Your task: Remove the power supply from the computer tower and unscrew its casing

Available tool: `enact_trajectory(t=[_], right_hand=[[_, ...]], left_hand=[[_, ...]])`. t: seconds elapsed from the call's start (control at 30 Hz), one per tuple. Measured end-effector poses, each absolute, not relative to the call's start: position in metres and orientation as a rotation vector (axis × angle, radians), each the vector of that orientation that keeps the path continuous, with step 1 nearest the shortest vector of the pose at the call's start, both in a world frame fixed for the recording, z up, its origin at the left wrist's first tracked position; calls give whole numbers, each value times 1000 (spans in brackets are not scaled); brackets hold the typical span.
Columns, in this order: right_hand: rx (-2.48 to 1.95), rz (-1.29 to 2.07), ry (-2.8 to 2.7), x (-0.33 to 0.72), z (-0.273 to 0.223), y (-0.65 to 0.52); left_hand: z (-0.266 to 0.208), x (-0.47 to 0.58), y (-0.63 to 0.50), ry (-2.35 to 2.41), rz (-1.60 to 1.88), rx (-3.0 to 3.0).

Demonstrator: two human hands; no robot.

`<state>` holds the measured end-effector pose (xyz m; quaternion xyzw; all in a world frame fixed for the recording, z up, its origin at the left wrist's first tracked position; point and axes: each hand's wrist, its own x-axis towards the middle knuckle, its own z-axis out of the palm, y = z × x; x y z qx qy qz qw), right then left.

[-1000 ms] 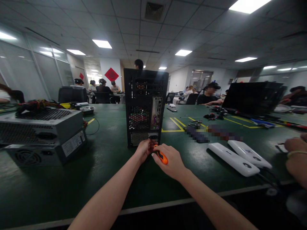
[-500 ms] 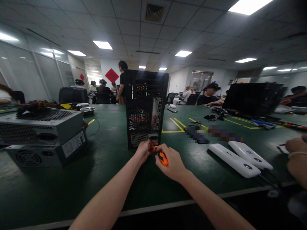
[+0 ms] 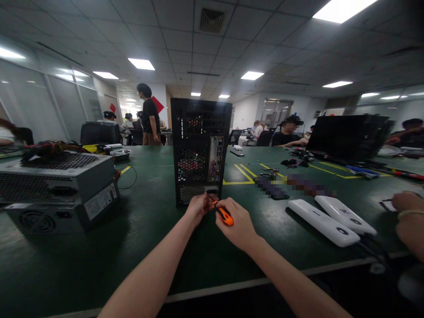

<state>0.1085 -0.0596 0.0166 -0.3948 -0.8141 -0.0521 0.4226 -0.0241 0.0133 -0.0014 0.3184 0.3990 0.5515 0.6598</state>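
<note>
A black computer case [image 3: 201,143] stands upright on the green table, its rear panel towards me. My right hand [image 3: 236,223] is closed around the orange-and-black handle of a screwdriver [image 3: 225,216]. The thin shaft points up and left at the power supply [image 3: 190,193] in the bottom of the case. My left hand [image 3: 198,208] is at the case's lower edge, fingers pinched together around the shaft near its front end. Those fingers hide the tip and whatever screw may be there.
Two metal power supplies [image 3: 96,176] are stacked at left, cables on top, near a metal bowl [image 3: 121,154]. At right lie white power banks [image 3: 323,221], with another person's hand [image 3: 409,216] beyond. Dark monitors [image 3: 341,137] stand at the far right.
The screwdriver handle has turned and tilted slightly in my right hand, showing more orange. My left hand has hardly moved. A person behind the case has walked left.
</note>
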Motion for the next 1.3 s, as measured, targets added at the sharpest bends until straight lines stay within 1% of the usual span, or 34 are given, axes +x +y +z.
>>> enact_trajectory(t=[0.13, 0.3, 0.47, 0.57, 0.73, 0.93, 1.13, 1.3], right_hand=[[-999, -149, -2082, 108, 19, -61], [-1084, -97, -2073, 107, 18, -61], [-991, -192, -2195, 109, 22, -65], [-969, -166, -2180, 109, 24, -67], [-1063, -55, -2056, 108, 20, -64], [-964, -229, -2189, 108, 24, -66], [-1037, -96, -2094, 108, 23, -65], [-1001, -162, -2170, 109, 23, -65]], left_hand=[[-1, -23, 14, 905, 1261, 724], [0, -23, 13, 907, 1262, 717], [1, -23, 12, 906, 1261, 719], [1, -23, 13, 905, 1266, 714], [0, -22, 14, 912, 1269, 696], [0, -23, 14, 906, 1255, 691], [0, -22, 15, 911, 1267, 688], [0, -23, 15, 909, 1260, 694]])
